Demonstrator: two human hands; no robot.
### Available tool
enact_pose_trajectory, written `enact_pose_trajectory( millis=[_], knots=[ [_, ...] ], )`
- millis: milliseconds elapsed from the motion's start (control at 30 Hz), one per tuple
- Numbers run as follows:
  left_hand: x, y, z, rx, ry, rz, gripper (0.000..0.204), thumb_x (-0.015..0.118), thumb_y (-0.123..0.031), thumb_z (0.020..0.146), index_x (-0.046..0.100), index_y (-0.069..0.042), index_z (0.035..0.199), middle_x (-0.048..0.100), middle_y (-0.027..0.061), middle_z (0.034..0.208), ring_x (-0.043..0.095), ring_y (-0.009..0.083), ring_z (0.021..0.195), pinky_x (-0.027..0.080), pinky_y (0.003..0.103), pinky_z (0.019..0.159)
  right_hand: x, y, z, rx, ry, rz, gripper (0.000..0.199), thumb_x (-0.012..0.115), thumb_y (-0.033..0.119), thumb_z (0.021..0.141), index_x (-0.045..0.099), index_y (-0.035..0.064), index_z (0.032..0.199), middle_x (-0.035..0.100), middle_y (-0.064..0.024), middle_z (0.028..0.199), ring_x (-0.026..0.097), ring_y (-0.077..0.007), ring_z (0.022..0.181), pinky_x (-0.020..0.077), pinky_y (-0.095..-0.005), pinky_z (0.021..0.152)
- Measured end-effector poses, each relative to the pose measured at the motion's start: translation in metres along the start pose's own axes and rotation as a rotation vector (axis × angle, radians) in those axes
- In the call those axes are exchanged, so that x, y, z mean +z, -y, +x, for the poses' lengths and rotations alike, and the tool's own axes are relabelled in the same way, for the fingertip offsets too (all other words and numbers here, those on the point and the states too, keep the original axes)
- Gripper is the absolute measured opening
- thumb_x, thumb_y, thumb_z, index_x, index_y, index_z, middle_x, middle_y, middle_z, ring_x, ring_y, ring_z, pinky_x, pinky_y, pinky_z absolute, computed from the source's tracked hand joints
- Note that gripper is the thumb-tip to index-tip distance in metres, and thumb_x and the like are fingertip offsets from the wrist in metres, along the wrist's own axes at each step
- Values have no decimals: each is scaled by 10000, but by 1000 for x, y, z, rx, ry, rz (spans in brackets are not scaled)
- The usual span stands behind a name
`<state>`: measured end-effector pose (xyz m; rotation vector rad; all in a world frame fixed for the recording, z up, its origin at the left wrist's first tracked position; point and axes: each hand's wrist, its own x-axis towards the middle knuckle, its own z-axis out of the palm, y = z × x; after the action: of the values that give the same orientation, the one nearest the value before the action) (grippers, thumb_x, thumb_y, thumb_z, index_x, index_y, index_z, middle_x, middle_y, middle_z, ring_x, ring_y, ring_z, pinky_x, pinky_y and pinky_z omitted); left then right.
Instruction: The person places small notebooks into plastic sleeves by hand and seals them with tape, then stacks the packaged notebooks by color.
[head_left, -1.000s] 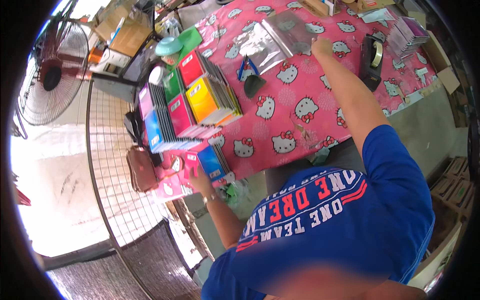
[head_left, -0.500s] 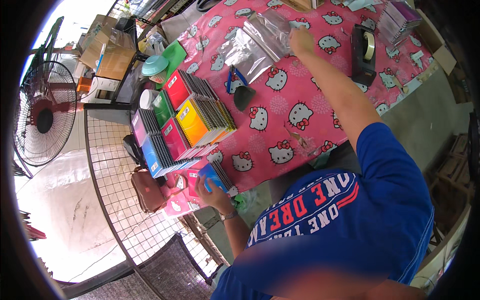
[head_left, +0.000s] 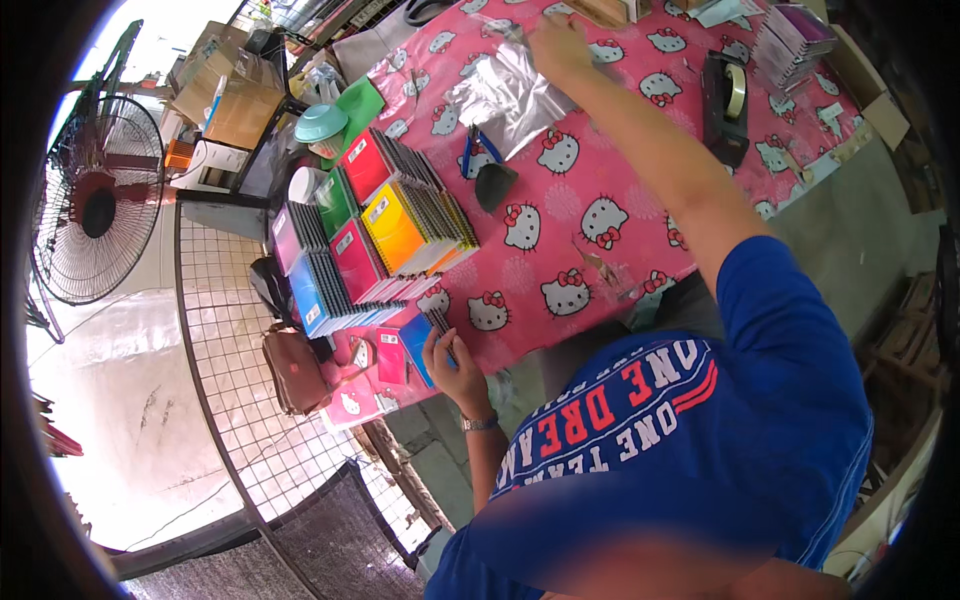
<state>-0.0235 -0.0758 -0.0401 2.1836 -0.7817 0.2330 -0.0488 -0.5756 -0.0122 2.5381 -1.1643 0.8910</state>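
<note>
My left hand (head_left: 458, 375) grips the spiral-bound edge of a blue notebook (head_left: 418, 345) at the table's near left edge. A pink notebook (head_left: 391, 356) lies beside it. Far across the table, my right hand (head_left: 560, 50) is closed at the edge of some clear plastic bags (head_left: 512, 95); its fingertips are partly hidden. The plastic looks crumpled and shiny. Stacked spiral notebooks stand at the left, among them a yellow stack (head_left: 402, 225), a red one (head_left: 368, 165) and a blue one (head_left: 318, 290). Blue-handled pliers (head_left: 480, 150) lie near a dark, flat piece (head_left: 495, 187).
A black tape dispenser (head_left: 727, 110) stands at the right, with purple notebooks (head_left: 795, 45) behind it. A teal bowl (head_left: 320, 123) and a white-lidded tub (head_left: 305, 184) sit behind the stacks. A brown bag (head_left: 295, 370) hangs by the wire mesh; a fan (head_left: 98, 210) stands farther left.
My left hand has moved right and closed over the blue notebook's spiral edge. My right hand has shifted left and away from me, and the plastic bags have bunched up beneath it.
</note>
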Motion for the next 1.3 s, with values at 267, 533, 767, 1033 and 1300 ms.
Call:
enact_pose_trajectory(
  millis=[267,533,767,1033,1300],
  knots=[
    [5,3,-7,-85,107,-176,125,613,-66,862,677,-17,958,610,155,1118,585,262,1034,477,336,840,24,-14,-17,313,75,738,208,690,235,740,621,47,796,656,-105,780,639,-242,740,498,-357,667],
    [-1,-59,16,83,17,-152,153,619,-35,835,671,-23,979,598,158,1162,579,291,1065,472,360,878,-113,49,-4,-74,-104,1186,122,660,144,794,610,81,885,623,-58,753,612,-206,701,496,-346,700],
    [51,-148,22,819,362,-297,311,621,-53,786,628,-51,1097,567,147,1245,508,365,1197,409,476,1004,-106,45,-181,-1170,665,756,194,606,58,731,623,117,915,649,-45,886,630,-262,879,293,-474,1074],
    [150,-58,-28,486,703,250,494,524,-410,907,488,-204,1355,378,103,1469,323,369,1360,187,648,1057,-102,-19,-233,-437,1172,1245,324,658,132,723,628,73,1040,625,-79,1061,598,-249,997,417,-430,951],
    [73,-70,-77,504,800,425,614,597,-526,834,463,-262,1371,433,102,1418,402,343,1282,315,662,945,-43,-19,-208,-380,644,553,320,663,283,790,625,137,1072,536,-62,1216,474,-252,1207,299,-548,1063]
  ],
)
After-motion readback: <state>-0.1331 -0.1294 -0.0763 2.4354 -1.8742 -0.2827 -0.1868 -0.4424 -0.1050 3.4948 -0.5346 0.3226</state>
